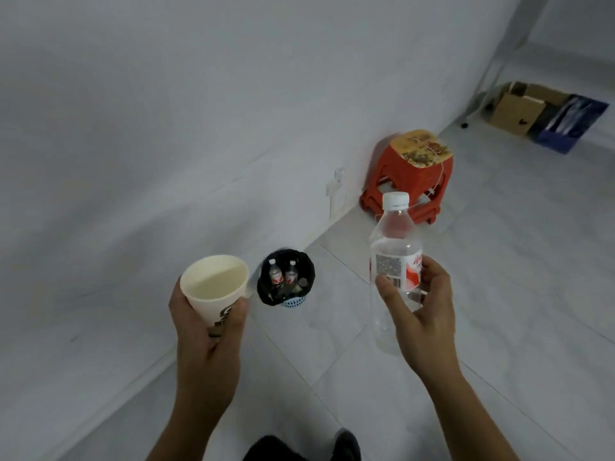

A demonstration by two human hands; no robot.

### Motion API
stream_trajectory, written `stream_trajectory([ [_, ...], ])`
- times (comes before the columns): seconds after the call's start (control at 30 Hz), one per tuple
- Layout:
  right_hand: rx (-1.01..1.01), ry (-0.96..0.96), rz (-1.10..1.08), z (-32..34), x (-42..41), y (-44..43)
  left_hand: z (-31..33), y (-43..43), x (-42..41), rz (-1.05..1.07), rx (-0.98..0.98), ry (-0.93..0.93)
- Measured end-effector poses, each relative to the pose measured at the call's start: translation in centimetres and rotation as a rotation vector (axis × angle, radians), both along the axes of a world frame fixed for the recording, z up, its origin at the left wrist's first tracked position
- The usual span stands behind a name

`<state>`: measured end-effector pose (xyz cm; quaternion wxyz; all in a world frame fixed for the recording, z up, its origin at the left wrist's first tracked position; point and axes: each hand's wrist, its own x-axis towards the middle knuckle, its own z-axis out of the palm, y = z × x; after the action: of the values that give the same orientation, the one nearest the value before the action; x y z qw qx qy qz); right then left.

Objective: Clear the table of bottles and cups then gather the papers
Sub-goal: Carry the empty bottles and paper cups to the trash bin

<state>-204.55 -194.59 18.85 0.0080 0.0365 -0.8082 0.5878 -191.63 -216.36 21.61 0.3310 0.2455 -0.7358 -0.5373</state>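
Head view: 1 paper cup, 3 bottles total, of which 1 is in hand and 2 are in the bin.

Held bottle: off the table, in the air over the floor tiles. Long axis is near upright, with the cap up and away from the camera and the base down behind the palm. Clear plastic, white cap, white/red label with a barcode. Right hand is wrapped round its lower half, thumb on the label and fingers curled behind.

Cup: also in the air, to the left of the bottle. Mouth is up and tipped toward the camera. White wall, cream inside, dark print low on the side; nothing visible inside. Left hand grips it round the lower wall, thumb in front.

Bin: blue mesh with a black liner, on the floor by the wall, seen between the two hands and just right of the cup. The two small bottles inside stand caps up, side by side, with red/white labels.

Further out: 1 red stool against the wall and 1 cardboard box at far right.
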Motion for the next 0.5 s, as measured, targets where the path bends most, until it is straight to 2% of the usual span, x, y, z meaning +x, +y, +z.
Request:
stream_trajectory([
  [0.2, 0.02, -0.044, 0.071, -2.3, -9.6, -8.2, -3.4, -7.3, -9.0, 0.098, 0.025, -0.076],
  [0.5, 0.092, -0.16, -0.074, -4.5, -22.9, -18.2, -6.6, -20.1, -26.2, -0.114, 0.136, -0.185],
])
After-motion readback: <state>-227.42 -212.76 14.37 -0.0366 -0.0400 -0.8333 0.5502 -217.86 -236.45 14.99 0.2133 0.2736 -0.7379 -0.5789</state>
